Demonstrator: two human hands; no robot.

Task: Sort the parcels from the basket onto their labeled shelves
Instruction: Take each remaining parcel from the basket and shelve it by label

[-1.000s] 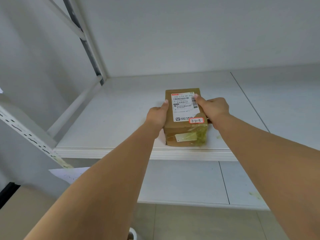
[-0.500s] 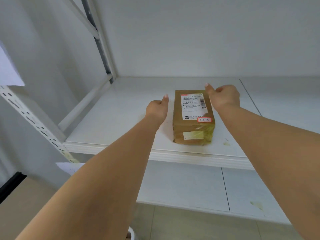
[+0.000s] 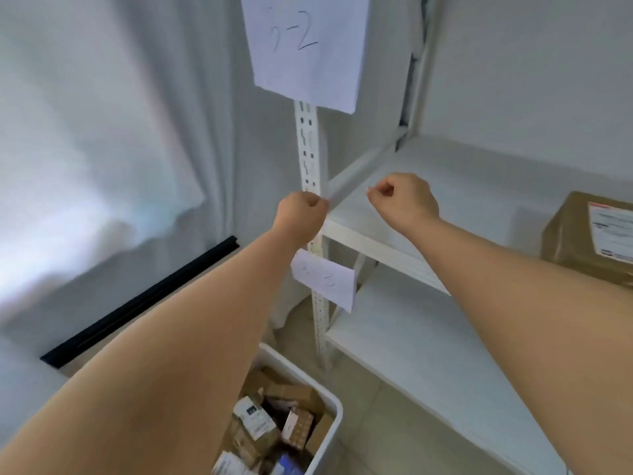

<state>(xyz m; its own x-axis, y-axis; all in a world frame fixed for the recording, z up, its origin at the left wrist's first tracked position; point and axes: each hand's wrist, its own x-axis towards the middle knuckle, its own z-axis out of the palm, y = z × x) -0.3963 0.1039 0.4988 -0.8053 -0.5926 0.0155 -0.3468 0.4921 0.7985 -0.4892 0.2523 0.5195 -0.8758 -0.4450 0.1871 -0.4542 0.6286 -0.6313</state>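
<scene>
A brown cardboard parcel (image 3: 589, 240) with a white label lies on the upper white shelf (image 3: 376, 200) at the far right edge of view. My left hand (image 3: 301, 214) hangs in front of the shelf's corner post, fingers curled, holding nothing. My right hand (image 3: 404, 198) hovers above the shelf's left end, also curled and empty. A white basket (image 3: 329, 402) with several small parcels stands on the floor at the bottom centre, partly hidden by my left forearm.
A paper sign reading "3-2" (image 3: 305, 46) hangs on the slotted post (image 3: 310, 156). A smaller paper label (image 3: 323, 281) hangs lower on it. A lower white shelf (image 3: 428, 344) lies below. A white curtain (image 3: 102, 132) fills the left.
Both hands have let go of the brown parcel and pulled back with fingers curled. The view has swung left and down, so the parcel now sits far right and the basket shows.
</scene>
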